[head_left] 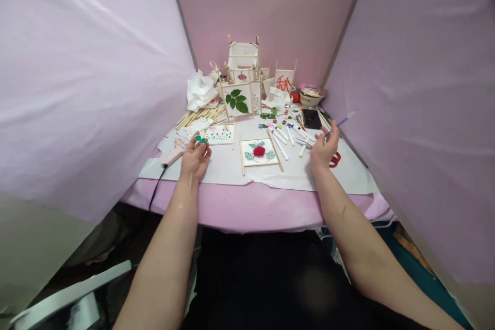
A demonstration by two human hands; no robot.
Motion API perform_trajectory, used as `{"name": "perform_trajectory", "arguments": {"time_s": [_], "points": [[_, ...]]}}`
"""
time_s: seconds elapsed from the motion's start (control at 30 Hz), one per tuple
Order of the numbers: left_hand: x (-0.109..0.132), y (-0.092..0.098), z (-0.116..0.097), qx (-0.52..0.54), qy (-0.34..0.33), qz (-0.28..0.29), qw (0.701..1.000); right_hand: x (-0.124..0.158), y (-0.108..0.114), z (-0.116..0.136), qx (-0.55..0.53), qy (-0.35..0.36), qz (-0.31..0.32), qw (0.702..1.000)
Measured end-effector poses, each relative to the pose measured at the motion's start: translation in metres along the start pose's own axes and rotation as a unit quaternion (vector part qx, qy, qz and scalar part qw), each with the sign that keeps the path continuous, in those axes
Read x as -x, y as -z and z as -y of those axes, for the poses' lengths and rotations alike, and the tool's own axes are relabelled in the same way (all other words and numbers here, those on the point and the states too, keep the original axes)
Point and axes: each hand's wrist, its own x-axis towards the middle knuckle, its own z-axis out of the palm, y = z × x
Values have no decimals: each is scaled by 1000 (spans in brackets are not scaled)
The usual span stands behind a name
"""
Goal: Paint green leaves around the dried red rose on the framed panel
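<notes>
Between the fingers of my left hand is a small green item, at the left of the table. My right hand pinches a thin blue brush that points up and to the right. On the white sheet between my hands lies a framed picture with a red flower and green leaves. Another framed picture with small coloured flowers lies just beyond my left hand. Red-handled scissors are beside my right hand, partly hidden by it.
Markers lie right of the flower picture, with a black phone behind them. At the back stand a leaf frame, other stick frames and a bowl. Wooden sticks and a corded pink tool are at the left.
</notes>
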Motion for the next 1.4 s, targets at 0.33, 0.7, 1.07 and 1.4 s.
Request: {"name": "perform_trajectory", "arguments": {"time_s": [0.33, 0.7, 1.07, 1.4], "points": [[3, -4, 1, -7, 19, -3, 1000, 34, -26, 16, 109, 122, 183, 969], [21, -15, 2, -16, 23, 26, 999, 37, -8, 38, 123, 171, 194, 958], [25, -14, 4, -33, 32, 30, 998, 73, -52, 78, 154, 227, 405, 872], [25, -14, 2, -40, 34, 32, 998, 41, -8, 41, 151, 68, 182, 969]]}}
